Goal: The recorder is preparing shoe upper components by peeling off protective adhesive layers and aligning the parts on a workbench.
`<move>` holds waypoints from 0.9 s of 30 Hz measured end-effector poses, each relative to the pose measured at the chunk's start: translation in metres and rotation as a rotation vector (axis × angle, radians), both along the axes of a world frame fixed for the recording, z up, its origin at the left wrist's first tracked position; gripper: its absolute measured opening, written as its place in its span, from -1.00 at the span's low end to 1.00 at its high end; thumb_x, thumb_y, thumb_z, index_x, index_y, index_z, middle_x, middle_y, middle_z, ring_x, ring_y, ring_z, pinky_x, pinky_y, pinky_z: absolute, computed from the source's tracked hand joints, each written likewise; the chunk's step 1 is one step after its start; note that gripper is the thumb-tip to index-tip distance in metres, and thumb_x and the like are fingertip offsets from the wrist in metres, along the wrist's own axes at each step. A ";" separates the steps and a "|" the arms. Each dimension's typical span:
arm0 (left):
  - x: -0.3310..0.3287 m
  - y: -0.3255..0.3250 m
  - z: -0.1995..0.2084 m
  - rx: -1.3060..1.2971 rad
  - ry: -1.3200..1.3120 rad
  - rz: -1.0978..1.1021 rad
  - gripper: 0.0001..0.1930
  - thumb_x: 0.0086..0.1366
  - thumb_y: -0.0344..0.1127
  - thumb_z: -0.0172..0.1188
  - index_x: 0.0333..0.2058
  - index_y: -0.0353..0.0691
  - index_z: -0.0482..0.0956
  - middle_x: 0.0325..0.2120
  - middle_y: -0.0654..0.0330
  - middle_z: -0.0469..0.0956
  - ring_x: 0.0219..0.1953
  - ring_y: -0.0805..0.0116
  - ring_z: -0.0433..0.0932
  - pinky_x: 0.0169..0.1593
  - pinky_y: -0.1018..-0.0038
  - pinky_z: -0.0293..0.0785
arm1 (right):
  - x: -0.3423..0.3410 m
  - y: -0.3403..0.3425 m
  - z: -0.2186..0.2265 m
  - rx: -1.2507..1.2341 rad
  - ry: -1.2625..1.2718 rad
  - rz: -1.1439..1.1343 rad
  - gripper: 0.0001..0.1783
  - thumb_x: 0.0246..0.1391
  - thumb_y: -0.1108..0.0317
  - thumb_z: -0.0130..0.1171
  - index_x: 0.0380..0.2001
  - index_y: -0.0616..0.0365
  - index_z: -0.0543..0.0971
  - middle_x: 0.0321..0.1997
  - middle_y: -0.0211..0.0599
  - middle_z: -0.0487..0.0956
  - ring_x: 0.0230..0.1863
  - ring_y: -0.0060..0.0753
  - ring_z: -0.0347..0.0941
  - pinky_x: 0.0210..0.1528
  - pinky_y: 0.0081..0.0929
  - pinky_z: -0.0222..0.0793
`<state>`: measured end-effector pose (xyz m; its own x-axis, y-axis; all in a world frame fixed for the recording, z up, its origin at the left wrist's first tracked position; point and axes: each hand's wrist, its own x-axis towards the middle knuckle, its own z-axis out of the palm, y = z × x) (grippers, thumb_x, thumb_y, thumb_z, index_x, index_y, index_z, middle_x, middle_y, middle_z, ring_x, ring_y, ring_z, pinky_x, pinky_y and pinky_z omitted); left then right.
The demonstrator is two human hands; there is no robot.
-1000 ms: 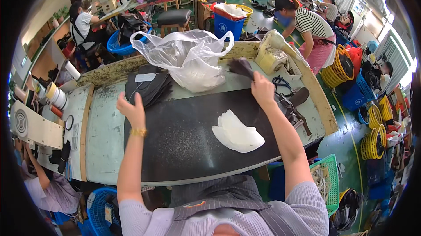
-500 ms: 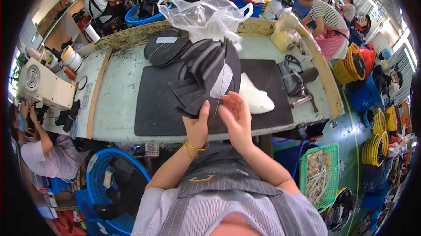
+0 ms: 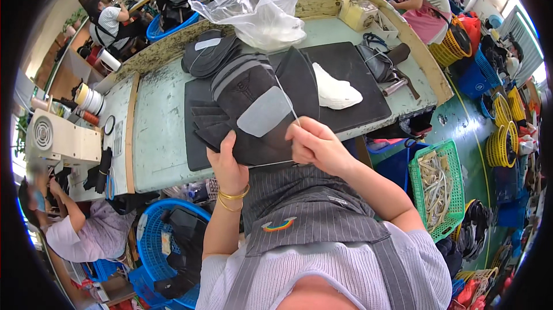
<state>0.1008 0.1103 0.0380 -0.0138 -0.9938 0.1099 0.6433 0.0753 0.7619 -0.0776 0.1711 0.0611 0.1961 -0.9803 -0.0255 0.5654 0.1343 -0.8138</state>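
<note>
My left hand (image 3: 229, 163) grips the near left edge of a bundle of black fabric pieces (image 3: 242, 88), thumb on top. A light grey patch (image 3: 265, 112) shows on the bundle's upper face, and its layers fan out on the left. My right hand (image 3: 317, 146) is closed in a pinch on a thin pale cord (image 3: 286, 96), pulled taut across the bundle's right side. Beyond lies a second bundle of dark pieces (image 3: 210, 54), with a pale patch and a cord around it. A white folded cloth-like piece (image 3: 335, 88) rests to the right.
A black mat (image 3: 357, 108) covers part of the bench, bordered by a raised worn rim (image 3: 426, 68). A clear plastic bag (image 3: 253, 13) stands behind the bundles. A hammer (image 3: 407, 82) lies at right. Below are a blue basket (image 3: 147, 235) and a green basket (image 3: 459, 192). Co-workers sit nearby.
The bundle has tipped down flatter toward the mat, turning its grey patch upward. My right hand has gone from loosely spread fingers to a pinch on the cord, which is now drawn tight.
</note>
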 end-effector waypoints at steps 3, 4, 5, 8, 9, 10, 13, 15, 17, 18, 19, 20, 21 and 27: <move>-0.004 -0.017 -0.010 0.171 0.073 0.053 -0.67 0.18 -0.44 0.05 -0.06 -0.33 0.40 -0.16 0.14 0.50 -0.14 0.34 0.51 -0.05 0.43 0.45 | -0.014 -0.006 0.002 0.126 0.127 -0.139 -0.84 0.27 0.34 -0.12 -0.34 0.19 0.37 -0.72 -0.59 0.14 -0.71 -0.76 -0.03 -0.67 -0.70 -0.15; 0.012 -0.036 -0.034 0.287 0.170 -0.030 -0.69 0.18 -0.42 0.05 -0.08 -0.33 0.41 -0.19 0.15 0.51 -0.17 0.35 0.51 -0.07 0.43 0.46 | -0.023 -0.009 -0.004 0.093 0.311 -0.264 -0.83 0.26 0.34 -0.10 -0.37 0.18 0.39 -0.71 -0.59 0.15 -0.71 -0.77 -0.03 -0.67 -0.71 -0.15; 0.026 -0.054 -0.057 0.404 0.268 -0.115 -0.70 0.18 -0.40 0.05 -0.10 -0.32 0.42 -0.22 0.15 0.52 -0.19 0.36 0.52 -0.10 0.44 0.47 | -0.038 -0.011 -0.013 0.112 0.251 -0.280 -0.81 0.25 0.32 -0.08 -0.38 0.18 0.41 -0.70 -0.61 0.16 -0.71 -0.76 -0.03 -0.67 -0.71 -0.14; 0.025 -0.064 -0.018 0.242 -0.088 -0.209 -0.72 0.17 -0.43 0.07 -0.12 -0.34 0.43 -0.27 0.16 0.54 -0.27 0.36 0.54 -0.20 0.47 0.51 | -0.072 -0.034 -0.035 -0.043 0.811 -0.551 -0.82 0.24 0.32 -0.05 -0.44 0.13 0.42 -0.66 -0.66 0.20 -0.66 -0.79 0.04 -0.62 -0.73 -0.07; 0.021 -0.064 -0.006 0.252 -0.088 -0.268 -0.68 0.16 -0.45 0.10 -0.08 -0.36 0.40 -0.27 0.16 0.54 -0.28 0.38 0.54 -0.20 0.49 0.51 | -0.097 -0.054 -0.042 -0.223 0.946 -0.691 -0.82 0.22 0.33 -0.04 -0.47 0.10 0.42 -0.64 -0.67 0.22 -0.62 -0.82 0.07 -0.60 -0.74 -0.03; 0.023 -0.068 0.001 0.263 -0.081 -0.250 -0.68 0.16 -0.45 0.10 -0.08 -0.36 0.40 -0.27 0.16 0.54 -0.28 0.38 0.54 -0.20 0.49 0.51 | -0.111 -0.075 -0.023 -0.209 0.955 -0.770 -0.82 0.21 0.34 -0.02 -0.49 0.09 0.42 -0.64 -0.66 0.23 -0.62 -0.81 0.08 -0.61 -0.74 -0.02; 0.030 -0.103 0.013 0.148 -0.309 -0.223 -0.62 0.15 -0.46 0.13 -0.03 -0.34 0.39 -0.23 0.14 0.53 -0.25 0.39 0.54 -0.18 0.50 0.50 | -0.190 -0.146 0.005 -0.140 0.985 -0.869 -0.84 0.13 0.34 0.08 -0.47 0.17 0.44 -0.73 -0.57 0.28 -0.69 -0.72 0.18 -0.62 -0.67 0.09; 0.029 -0.139 0.018 0.147 -0.300 -0.227 -0.60 0.15 -0.44 0.15 -0.02 -0.34 0.38 -0.20 0.16 0.53 -0.21 0.38 0.53 -0.13 0.48 0.48 | -0.256 -0.173 -0.013 -0.183 1.719 -0.865 -0.70 -0.03 0.24 0.23 -0.36 0.26 0.48 -0.47 -0.24 0.46 -0.40 -0.34 0.42 -0.38 -0.42 0.33; 0.043 -0.183 -0.004 0.120 -0.327 -0.257 -0.58 0.15 -0.44 0.17 0.01 -0.35 0.36 -0.16 0.14 0.52 -0.17 0.38 0.52 -0.09 0.49 0.47 | -0.240 -0.184 -0.021 0.020 2.287 -0.741 -0.53 -0.13 0.14 0.29 -0.25 0.29 0.48 -0.13 0.06 0.44 -0.09 0.12 0.37 -0.09 -0.12 0.33; 0.047 -0.199 -0.012 0.053 -0.380 -0.244 -0.55 0.15 -0.43 0.18 0.03 -0.36 0.34 -0.13 0.12 0.50 -0.14 0.37 0.50 -0.06 0.47 0.45 | -0.226 -0.181 -0.030 -0.111 2.093 -0.718 -0.50 -0.12 0.09 0.29 -0.25 0.29 0.47 -0.17 0.07 0.45 -0.12 0.13 0.38 -0.10 -0.10 0.33; 0.055 -0.213 -0.027 -0.012 -0.435 -0.220 -0.53 0.15 -0.42 0.19 0.04 -0.37 0.32 -0.10 0.10 0.48 -0.10 0.36 0.49 -0.04 0.46 0.44 | -0.206 -0.176 -0.037 -0.040 1.863 -0.485 -0.41 -0.15 -0.03 0.29 -0.25 0.30 0.45 -0.17 0.10 0.44 -0.12 0.18 0.36 -0.10 -0.05 0.32; 0.068 -0.235 -0.063 -0.213 -0.841 -0.003 -0.45 0.14 -0.38 0.22 0.08 -0.40 0.26 -0.03 0.01 0.43 -0.04 0.24 0.46 0.04 0.39 0.38 | -0.190 -0.166 -0.048 0.021 1.797 -0.304 -0.24 -0.26 -0.19 0.32 -0.23 0.30 0.43 -0.15 0.14 0.43 -0.10 0.23 0.34 -0.10 -0.03 0.31; 0.054 -0.232 -0.072 -0.358 -1.101 0.240 -0.36 0.08 -0.33 0.27 0.11 -0.38 0.22 0.00 -0.07 0.38 0.04 0.07 0.38 0.14 0.28 0.27 | -0.188 -0.152 -0.069 0.093 1.777 -0.134 -0.09 -0.39 -0.28 0.35 -0.14 0.31 0.41 -0.11 0.14 0.42 -0.08 0.23 0.33 -0.07 -0.04 0.30; -0.001 -0.250 -0.046 -0.852 -1.601 0.346 -0.37 0.01 -0.15 0.29 0.08 -0.19 0.34 0.05 0.14 0.34 0.10 0.09 0.26 0.12 0.21 0.20 | -0.148 -0.149 -0.039 0.013 1.608 -0.025 -0.14 -0.46 0.10 0.49 -0.01 0.22 0.39 -0.15 -0.06 0.43 -0.09 -0.11 0.39 -0.02 -0.34 0.32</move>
